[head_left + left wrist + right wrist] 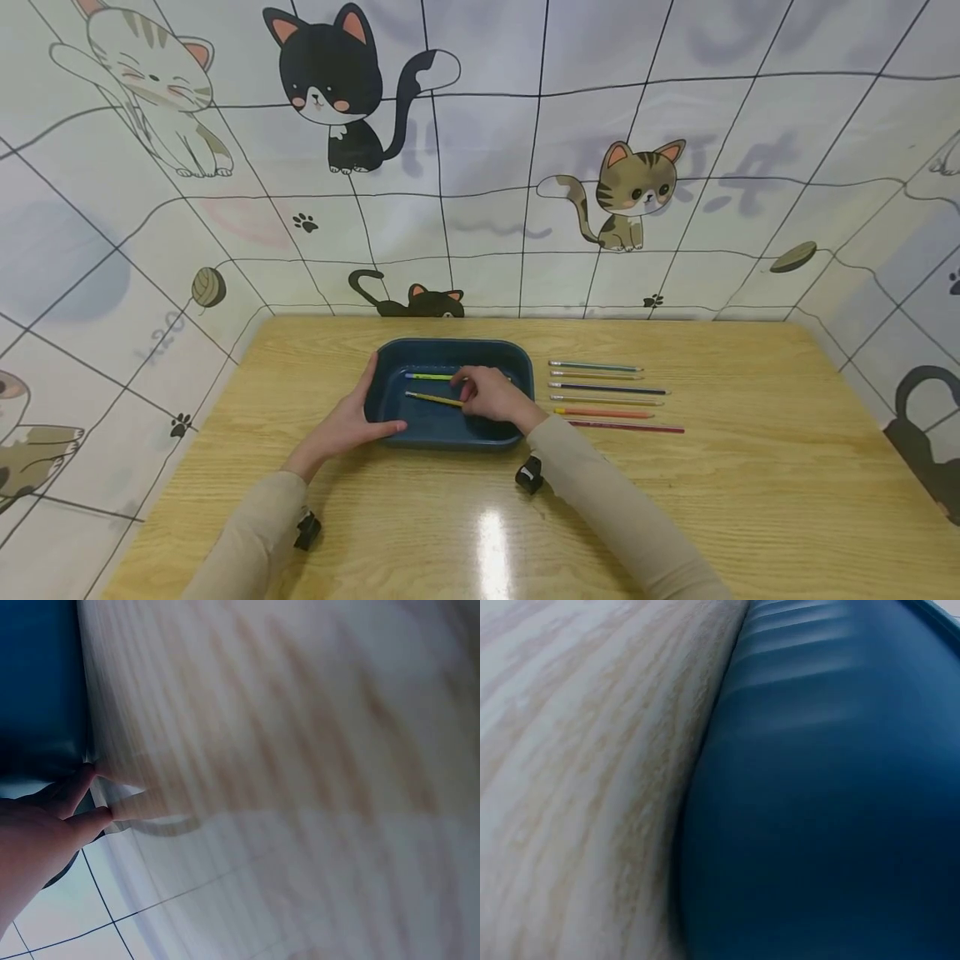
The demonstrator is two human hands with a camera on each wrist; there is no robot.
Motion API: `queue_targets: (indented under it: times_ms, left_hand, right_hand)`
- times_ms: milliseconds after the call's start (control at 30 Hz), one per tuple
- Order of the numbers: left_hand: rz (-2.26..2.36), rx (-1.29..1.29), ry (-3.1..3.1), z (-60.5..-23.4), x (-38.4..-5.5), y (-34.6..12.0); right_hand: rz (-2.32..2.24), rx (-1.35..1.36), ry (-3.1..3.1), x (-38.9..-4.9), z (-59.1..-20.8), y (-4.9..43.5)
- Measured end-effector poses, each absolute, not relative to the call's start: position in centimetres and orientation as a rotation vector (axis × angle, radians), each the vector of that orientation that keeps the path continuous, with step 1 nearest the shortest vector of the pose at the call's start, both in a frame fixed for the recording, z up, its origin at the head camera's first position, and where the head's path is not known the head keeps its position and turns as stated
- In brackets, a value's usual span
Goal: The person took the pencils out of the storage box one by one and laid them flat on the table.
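A dark blue tray stands on the wooden table. At its left end my left hand holds it, fingers along the outer side and thumb at the front left corner. In the left wrist view, fingertips show low beside the tray's wall. My right hand reaches into the tray with curled fingers and pinches the right end of a yellow pencil. Just behind it lies a yellow-green pencil, partly covered by that hand. The right wrist view shows only the tray's outer wall and table.
Right of the tray, several pencils lie in a roughly parallel column, among them a dark blue one, an orange one and a dark red one. A cat-patterned sheet rises behind the table and along both sides.
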State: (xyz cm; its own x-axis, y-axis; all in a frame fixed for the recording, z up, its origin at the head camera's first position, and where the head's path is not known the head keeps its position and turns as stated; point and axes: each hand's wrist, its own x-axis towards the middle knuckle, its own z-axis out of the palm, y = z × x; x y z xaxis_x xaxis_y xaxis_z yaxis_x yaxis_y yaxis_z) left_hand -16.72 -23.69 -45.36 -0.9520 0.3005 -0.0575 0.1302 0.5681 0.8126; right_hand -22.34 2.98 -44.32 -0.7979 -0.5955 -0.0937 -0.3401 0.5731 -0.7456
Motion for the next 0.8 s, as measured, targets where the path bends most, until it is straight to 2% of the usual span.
queue_targets:
  times_ms: [367,800]
  left_hand:
    - [1.339,0.365,2.608,-45.15,-16.59,-23.52]
    - [1.330,0.346,2.598,-45.24,-16.63,-23.67]
  right_hand:
    - [-1.121,-0.727,2.471,-22.14,-44.10,3.09]
    - [-1.125,-0.806,2.458,-22.08,-43.83,3.20]
